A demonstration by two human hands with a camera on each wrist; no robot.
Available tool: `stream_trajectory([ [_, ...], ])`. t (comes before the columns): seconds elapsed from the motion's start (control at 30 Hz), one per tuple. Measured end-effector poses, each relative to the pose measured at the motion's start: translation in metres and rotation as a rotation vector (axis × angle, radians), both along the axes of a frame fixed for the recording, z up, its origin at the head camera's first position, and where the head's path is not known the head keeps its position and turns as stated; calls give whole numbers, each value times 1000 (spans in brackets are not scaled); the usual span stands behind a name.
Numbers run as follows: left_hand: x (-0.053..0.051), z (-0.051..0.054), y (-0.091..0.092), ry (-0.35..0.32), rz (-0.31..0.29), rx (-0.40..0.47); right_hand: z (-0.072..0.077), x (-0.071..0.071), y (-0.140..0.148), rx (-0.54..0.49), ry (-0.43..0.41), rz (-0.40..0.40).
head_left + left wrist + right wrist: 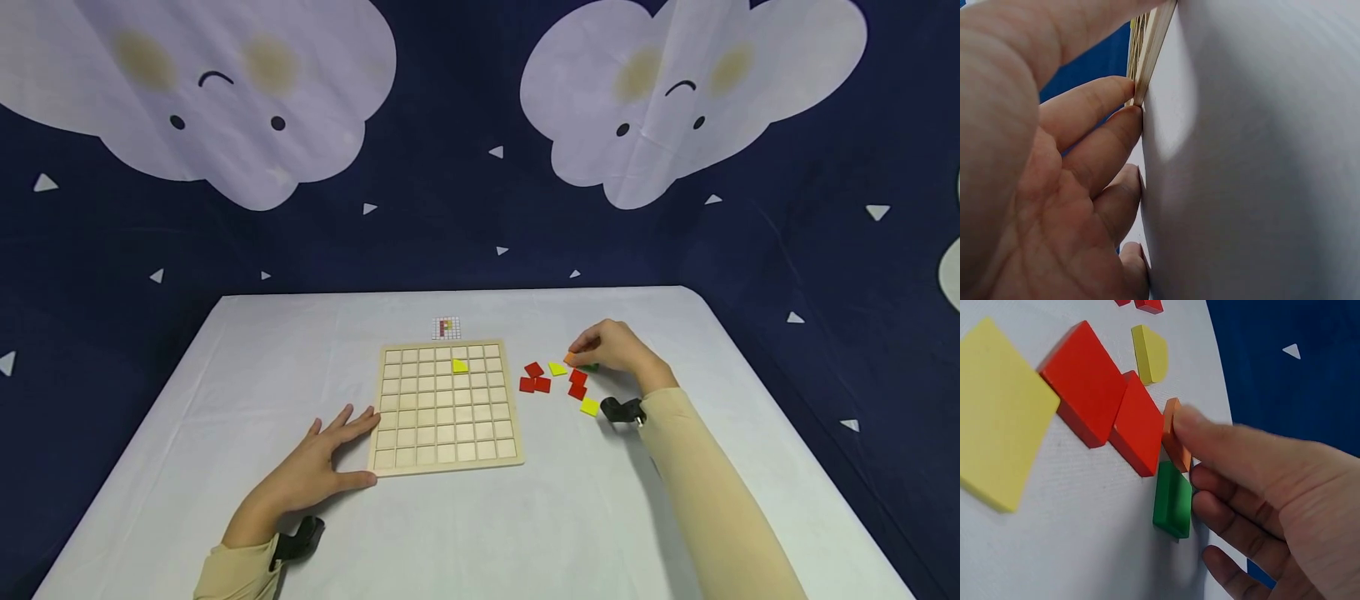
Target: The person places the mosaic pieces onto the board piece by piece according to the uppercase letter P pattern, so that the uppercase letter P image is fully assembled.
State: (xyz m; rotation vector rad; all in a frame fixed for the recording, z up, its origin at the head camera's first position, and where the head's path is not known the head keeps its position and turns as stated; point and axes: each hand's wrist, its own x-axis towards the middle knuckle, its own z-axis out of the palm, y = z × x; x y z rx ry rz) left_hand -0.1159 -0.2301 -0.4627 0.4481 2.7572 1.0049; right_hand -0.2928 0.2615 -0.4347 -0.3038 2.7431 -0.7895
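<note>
My hands are well apart, one at each side of the wooden board (446, 414), which lies flat on the white surface (585, 517) and is divided into a grid of square cells. My left hand (318, 467) rests at the board's left edge, its fingers spread and fairly straight; the thumb touches the near left corner and some fingertips meet the side further up. My right hand (618, 346), to the right of the board, has its fingers bent and pinches an orange tile (1174, 445), my thumb on its face; the index fingertip is hidden behind it, and I cannot tell whether the tile is lifted.

The orange tile is well to the right of the board's upper part. Beside it on that same side lie a green tile (1172, 500), close to my other fingers, and a pair of red tiles (577, 384) touching each other, with a yellow square tile (589, 407) just nearer to me. Closer to the board's right edge are three more red tiles (527, 384) in a cluster, and a yellow piece (557, 368) lies between the two groups. On the board, a yellow tile (460, 366) sits in the second row from the far edge, right of centre. Just beyond that edge is a small gridded card (446, 327) with a coloured P.
</note>
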Motion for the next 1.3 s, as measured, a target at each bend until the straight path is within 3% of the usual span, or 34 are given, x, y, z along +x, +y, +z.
stream_trajectory([
  [1.3,0,0,0,3,4,13,-1,-2,0,-31,-6,-20],
])
